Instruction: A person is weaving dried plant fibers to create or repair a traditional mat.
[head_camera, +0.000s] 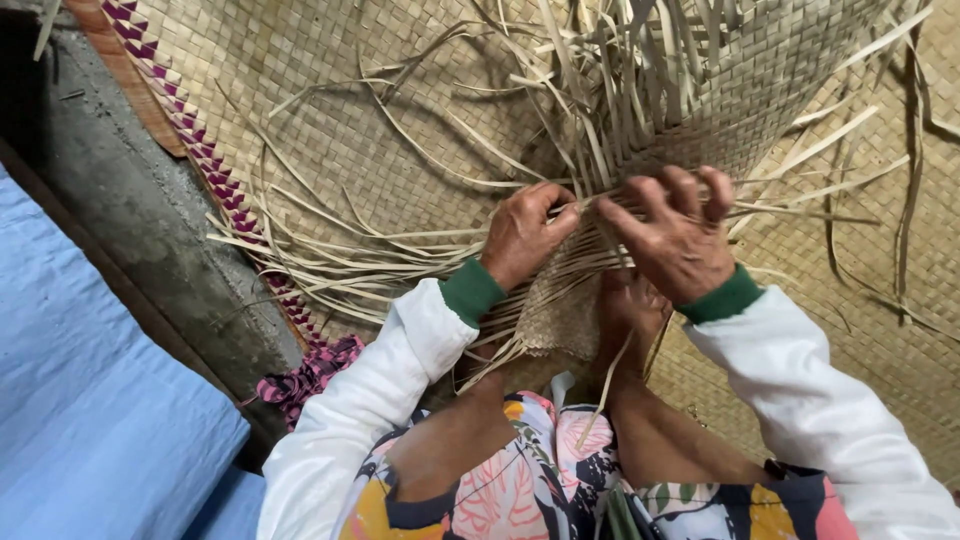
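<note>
At centre of the head view, both hands work the unfinished edge of a woven mat piece (740, 70) made of pale flat straw strips. Left hand (522, 235): fingers curled shut, pinching a few loose strips (400, 262) where they enter the weave. Right hand (675, 240): fingers bent and partly spread, tips hooked over the strips at the weave line; whether it grips one strip firmly cannot be told. The two hands lie just beside each other, with the working edge between them. Both arms wear white sleeves with green cuffs (470, 290). Below the hands, the person's bare knees and a flowered garment (520, 490) fill the lower frame; a narrow woven end (560, 315) hangs between the knees. Beneath everything lies a larger finished mat (330, 130) with a purple-and-white patterned border (200, 150), laid over a grey concrete floor (140, 210). A blue cloth (90, 400) covers the lower left corner.

Risk, as judged from this frame: many free strips fan out and cross one another to the left and above. A pinched strip could slip and loosen the last rows, a neighbouring strip could be picked up out of order, or a dry strip could crack if bent sharply.
</note>
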